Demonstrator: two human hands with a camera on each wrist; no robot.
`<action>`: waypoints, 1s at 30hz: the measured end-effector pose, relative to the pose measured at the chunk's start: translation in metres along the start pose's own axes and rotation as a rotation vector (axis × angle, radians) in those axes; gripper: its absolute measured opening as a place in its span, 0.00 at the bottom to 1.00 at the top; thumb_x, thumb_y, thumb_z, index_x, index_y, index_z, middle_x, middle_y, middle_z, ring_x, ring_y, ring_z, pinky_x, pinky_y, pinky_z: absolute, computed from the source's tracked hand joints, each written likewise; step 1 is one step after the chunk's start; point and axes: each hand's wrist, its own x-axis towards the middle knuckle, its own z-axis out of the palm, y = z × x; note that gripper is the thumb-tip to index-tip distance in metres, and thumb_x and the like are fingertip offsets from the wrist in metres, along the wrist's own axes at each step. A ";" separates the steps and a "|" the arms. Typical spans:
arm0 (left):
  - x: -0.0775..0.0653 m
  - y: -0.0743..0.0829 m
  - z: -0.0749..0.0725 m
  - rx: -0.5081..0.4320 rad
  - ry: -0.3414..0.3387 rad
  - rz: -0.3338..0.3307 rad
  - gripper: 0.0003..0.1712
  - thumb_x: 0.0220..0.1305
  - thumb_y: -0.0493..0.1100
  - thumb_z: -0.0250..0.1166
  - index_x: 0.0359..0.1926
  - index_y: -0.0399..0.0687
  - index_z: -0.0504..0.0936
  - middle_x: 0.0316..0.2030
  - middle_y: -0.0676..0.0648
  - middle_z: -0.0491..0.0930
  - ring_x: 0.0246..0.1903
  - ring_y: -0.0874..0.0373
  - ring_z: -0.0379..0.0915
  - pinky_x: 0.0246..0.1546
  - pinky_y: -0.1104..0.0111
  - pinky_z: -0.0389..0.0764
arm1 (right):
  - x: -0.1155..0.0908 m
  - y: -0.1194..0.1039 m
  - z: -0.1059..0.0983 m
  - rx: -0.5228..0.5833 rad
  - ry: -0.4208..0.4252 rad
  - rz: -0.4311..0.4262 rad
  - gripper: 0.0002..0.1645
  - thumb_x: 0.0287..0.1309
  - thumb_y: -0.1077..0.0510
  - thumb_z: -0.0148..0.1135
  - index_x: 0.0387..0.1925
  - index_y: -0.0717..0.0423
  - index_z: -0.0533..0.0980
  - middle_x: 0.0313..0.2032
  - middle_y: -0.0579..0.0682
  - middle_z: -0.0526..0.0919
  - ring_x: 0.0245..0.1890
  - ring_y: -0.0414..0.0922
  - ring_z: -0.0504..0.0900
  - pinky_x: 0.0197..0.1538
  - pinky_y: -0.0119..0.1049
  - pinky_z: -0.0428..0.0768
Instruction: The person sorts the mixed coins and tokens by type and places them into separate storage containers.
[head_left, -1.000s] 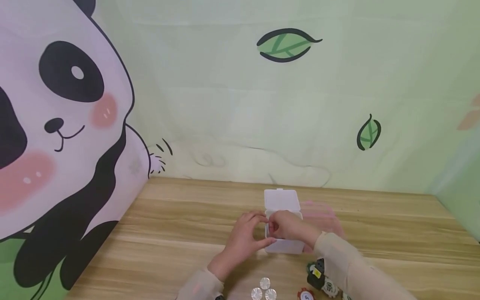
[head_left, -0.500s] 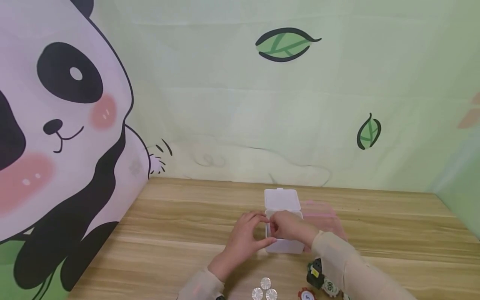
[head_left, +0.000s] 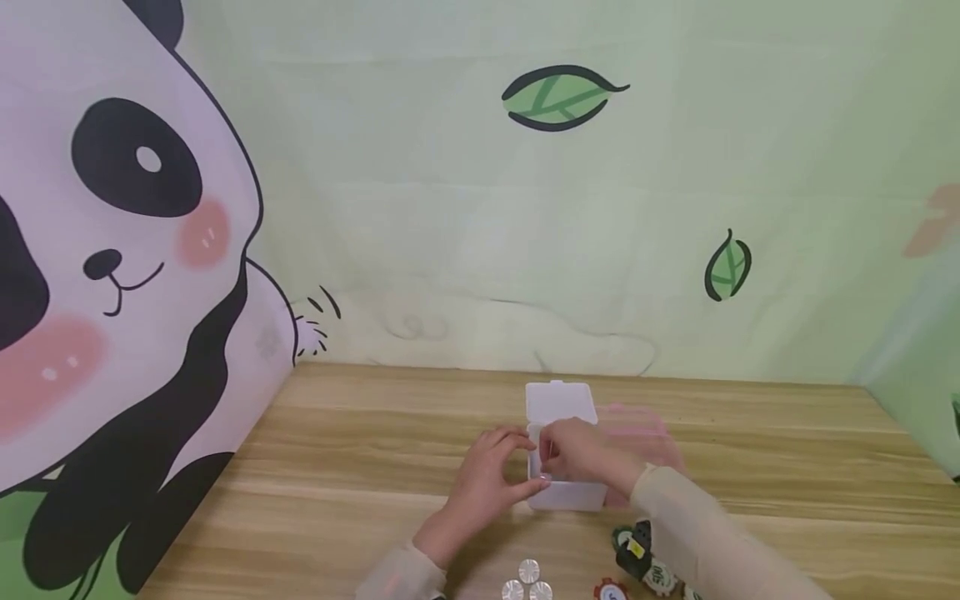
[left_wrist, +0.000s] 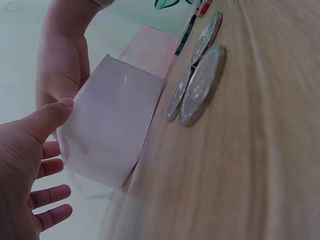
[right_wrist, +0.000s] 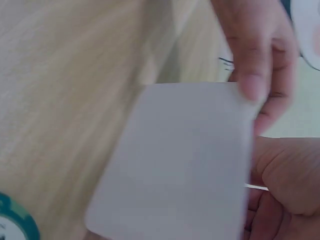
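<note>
A white plastic box (head_left: 567, 496) stands on the wooden table with its lid (head_left: 561, 403) tipped back open. My left hand (head_left: 487, 477) holds the box at its left side, thumb on the near rim and fingers reaching round the corner. In the left wrist view the thumb (left_wrist: 57, 112) presses the rim while the other fingers spread behind. My right hand (head_left: 573, 450) dips into the box, fingers curled downward. Whether it pinches anything is hidden. Three shiny, clear-looking round discs (head_left: 529, 572) lie close together near the front.
A pink translucent case (head_left: 641, 446) lies right of the box. Poker chips lie front right: a red one (head_left: 611, 590), a white one marked 500 (head_left: 660, 577) and a green one (head_left: 621, 537). A black device with a yellow label (head_left: 633, 550) is by the right sleeve. A panda backdrop hangs behind.
The head view has shifted slightly. My right fingers have shifted a little inside the box, showing more of its interior. The left hand keeps its place on the box.
</note>
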 end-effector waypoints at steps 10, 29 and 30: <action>-0.003 -0.004 0.002 -0.007 -0.009 -0.019 0.23 0.48 0.53 0.75 0.44 0.49 0.80 0.51 0.50 0.80 0.53 0.54 0.73 0.56 0.59 0.74 | -0.025 0.001 -0.022 0.131 0.060 0.011 0.04 0.57 0.58 0.66 0.29 0.49 0.77 0.26 0.40 0.79 0.28 0.36 0.73 0.33 0.28 0.73; -0.002 -0.003 0.002 0.004 0.017 0.010 0.23 0.47 0.53 0.75 0.43 0.50 0.80 0.50 0.50 0.80 0.52 0.54 0.74 0.56 0.60 0.74 | -0.083 -0.009 -0.020 0.174 0.156 -0.172 0.04 0.54 0.57 0.68 0.29 0.50 0.79 0.23 0.35 0.79 0.24 0.25 0.71 0.27 0.23 0.73; -0.001 -0.003 0.002 0.003 0.017 0.011 0.23 0.47 0.53 0.75 0.43 0.50 0.80 0.50 0.50 0.80 0.52 0.54 0.74 0.56 0.60 0.74 | -0.086 -0.009 -0.019 0.201 0.148 -0.180 0.04 0.54 0.57 0.68 0.29 0.50 0.78 0.24 0.35 0.79 0.24 0.26 0.71 0.28 0.23 0.74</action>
